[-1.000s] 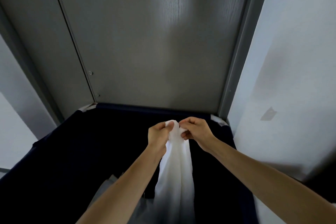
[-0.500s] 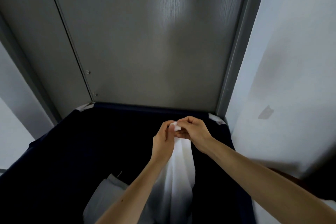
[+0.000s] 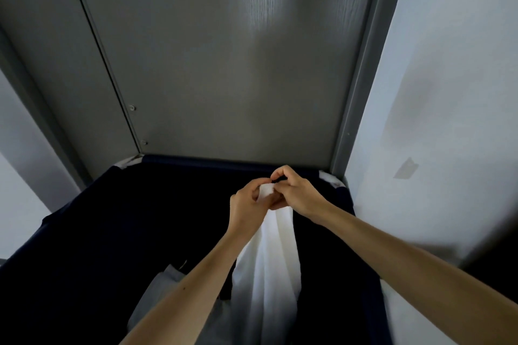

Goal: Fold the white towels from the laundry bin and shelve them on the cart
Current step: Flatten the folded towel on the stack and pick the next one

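A white towel [image 3: 269,269] hangs straight down over the dark navy laundry bin [image 3: 112,232]. My left hand [image 3: 248,209] and my right hand [image 3: 294,193] are side by side above the bin, both pinching the towel's top corner, which shows as a small white tip between the fingers. More pale cloth [image 3: 159,297] lies low in the bin, partly hidden by my left forearm. No cart is in view.
A grey door [image 3: 224,64] with a metal frame stands directly behind the bin. A white wall [image 3: 448,92] runs close along the bin's right side. Another pale wall is at the left edge.
My hands have closed in tighter on the towel's top corner, so less of the white tip shows. More pale cloth at the bin's bottom has come into view.
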